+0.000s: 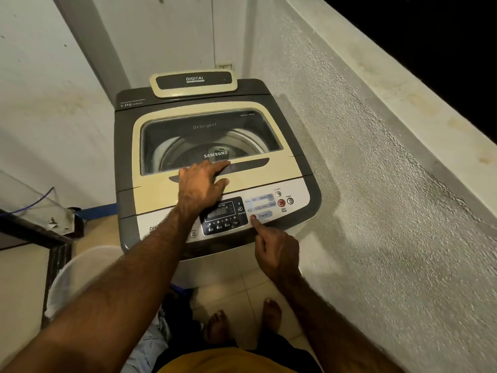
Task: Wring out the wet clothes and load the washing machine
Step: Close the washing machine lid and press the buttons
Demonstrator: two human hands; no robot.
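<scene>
White and round, a smooth plastic tub (80, 270) is seen at the lower left. Just right of it, a crumpled heap of pale blue and dark cloth (150, 337) is seen on the tiled floor (258, 286) beside the bare feet (217, 329), partly hidden by the left forearm (129, 278). The clothes are judged not yet loaded, so a cycle could be set running on an unfilled drum (174, 149); what lies inside cannot be told through the tinted glass (242, 130). Further right, the left hand (200, 184) is laid flat on the closed lid (269, 176) of the cream-and-grey top-loading washing machine (126, 157). Its fingers are held together with the tips in the dark handle recess (247, 164), and the thumb is spread apart; a slip off the glossy plastic could be caused by wet skin. The right hand (278, 250) is held at the silver control panel (298, 192), the index fingertip touching the small round Program button (253, 217) and the other fingers curled under. A neighbouring key could be struck by mistake, the buttons being closely set. Rough, pebbled plaster wall (390, 197) is found at the far right.
</scene>
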